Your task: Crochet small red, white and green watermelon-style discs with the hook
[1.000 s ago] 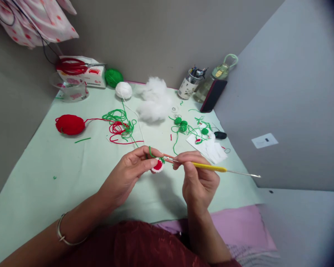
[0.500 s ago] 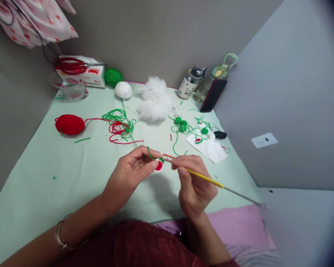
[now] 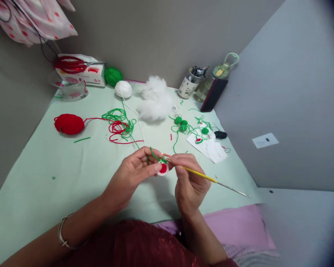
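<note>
Between the thumb and fingers of my left hand (image 3: 137,172) is a small round crochet piece (image 3: 163,168), red in the middle with a white rim and green stitches on top. Green yarn (image 3: 154,154) runs from the piece over my left fingers. My right hand (image 3: 190,181) grips a crochet hook (image 3: 200,173) by its yellow handle, fingers closed round it like a pen. The hook's near tip lies at the green stitches; its bare metal end points down to the right. My fingertips partly hide where hook and yarn meet.
Beyond my hands lie a red yarn ball (image 3: 69,124), a white yarn ball (image 3: 123,89), a green yarn ball (image 3: 113,76), tangled yarn (image 3: 119,124) and white stuffing (image 3: 154,100). Small green balls (image 3: 183,126), papers (image 3: 211,150), a pen cup (image 3: 189,83) and a phone (image 3: 214,95) are on the right.
My right hand has moved slightly left, and the hook's free end has swung left and up. The crochet piece has shifted slightly right and down, with more of it showing.
</note>
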`<state>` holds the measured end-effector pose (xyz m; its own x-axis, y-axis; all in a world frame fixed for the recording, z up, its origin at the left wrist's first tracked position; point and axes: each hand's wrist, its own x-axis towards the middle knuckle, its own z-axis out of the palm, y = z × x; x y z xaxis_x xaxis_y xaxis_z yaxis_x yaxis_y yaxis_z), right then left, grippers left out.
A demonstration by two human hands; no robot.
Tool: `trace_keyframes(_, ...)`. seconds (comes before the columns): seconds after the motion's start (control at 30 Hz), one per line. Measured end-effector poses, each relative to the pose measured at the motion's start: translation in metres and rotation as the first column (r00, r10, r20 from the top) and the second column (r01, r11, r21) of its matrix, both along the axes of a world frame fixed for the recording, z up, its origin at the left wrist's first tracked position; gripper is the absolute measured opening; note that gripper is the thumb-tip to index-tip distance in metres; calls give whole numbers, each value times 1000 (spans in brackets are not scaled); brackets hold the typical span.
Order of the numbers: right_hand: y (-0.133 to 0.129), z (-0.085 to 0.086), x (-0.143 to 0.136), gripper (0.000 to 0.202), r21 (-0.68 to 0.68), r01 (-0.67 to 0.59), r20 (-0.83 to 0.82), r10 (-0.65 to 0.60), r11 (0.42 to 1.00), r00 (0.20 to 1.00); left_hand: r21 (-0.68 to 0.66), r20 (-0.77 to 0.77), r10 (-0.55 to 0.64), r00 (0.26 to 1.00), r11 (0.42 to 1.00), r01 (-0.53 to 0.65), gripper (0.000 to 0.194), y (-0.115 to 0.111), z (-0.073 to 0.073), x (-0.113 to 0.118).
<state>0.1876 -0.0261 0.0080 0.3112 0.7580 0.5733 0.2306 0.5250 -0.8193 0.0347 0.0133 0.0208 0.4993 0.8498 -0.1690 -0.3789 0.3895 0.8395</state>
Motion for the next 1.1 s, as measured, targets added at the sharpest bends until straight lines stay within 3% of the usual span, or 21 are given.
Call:
trace_keyframes(0.3,4,-3,2,15,-100,-67,-155,51,993,987,-20,1,-5,1000,1000,5,15,2,-6,-3)
trace_keyframes(0.47,9,-9,0,14,-120,-100,-86,90,988,992,-83,14,-18,1000,996,19,33,2,-8,-1)
trace_keyframes(0.6,9,-15,-1,13,-150,-97,-165,72,984,984,-137,47,10,999,991,-4,46,3,-10,-1)
trace_keyframes(0.87,13,-4,9,16,-166,-334,-406,244,928,881,-143,24,-9,1000,990,12,42,6,-6,-5)
trace_keyframes(1.0,9,2,15,18,-170,-346,-307,284,923,908,-99,14,-4,1000,995,5,36,6,-3,-9)
trace_keyframes(1.1,5,7,15,19,-151,-251,-126,233,956,964,-45,-20,21,1000,999,-22,36,7,-3,-10)
